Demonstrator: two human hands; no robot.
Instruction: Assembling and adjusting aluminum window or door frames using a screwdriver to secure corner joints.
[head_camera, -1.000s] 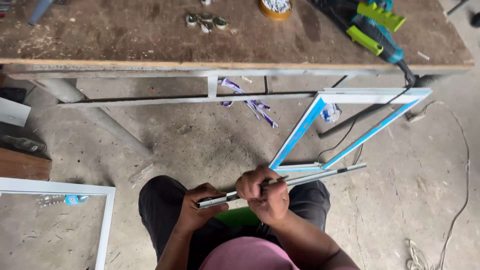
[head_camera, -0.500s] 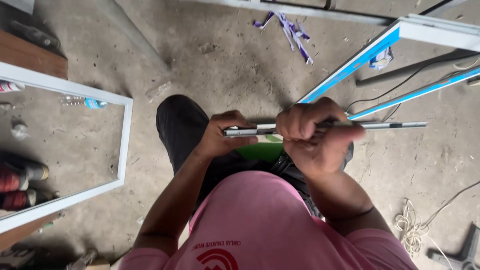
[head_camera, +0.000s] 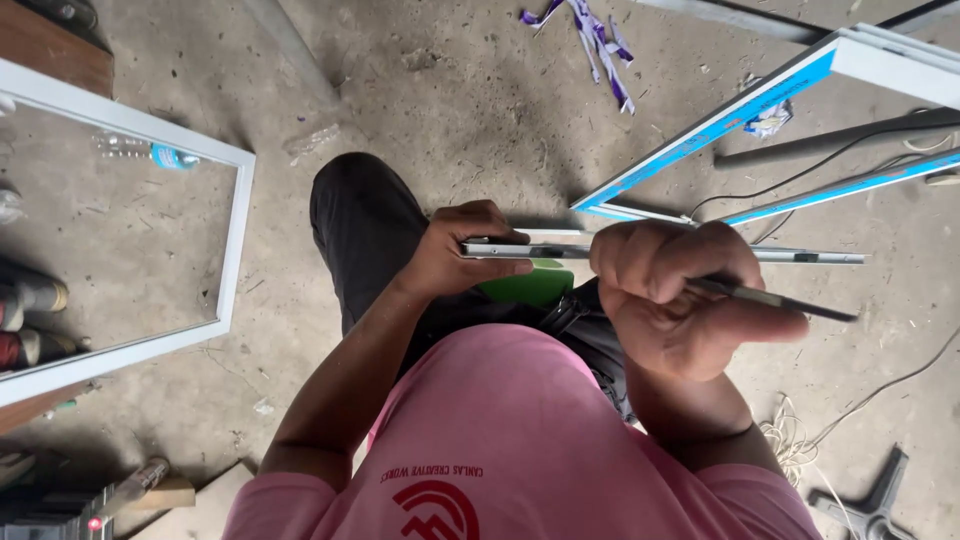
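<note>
The left hand (head_camera: 462, 252) grasps the end of a thin flat metal strip (head_camera: 810, 257) held level over the lap, its middle hidden behind the right hand (head_camera: 672, 290), which clenches a slim dark tool (head_camera: 800, 304).

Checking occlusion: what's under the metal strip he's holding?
Under the metal strip: a green object on the lap, mostly hidden by the left hand and right hand; beyond it, concrete floor.
</note>
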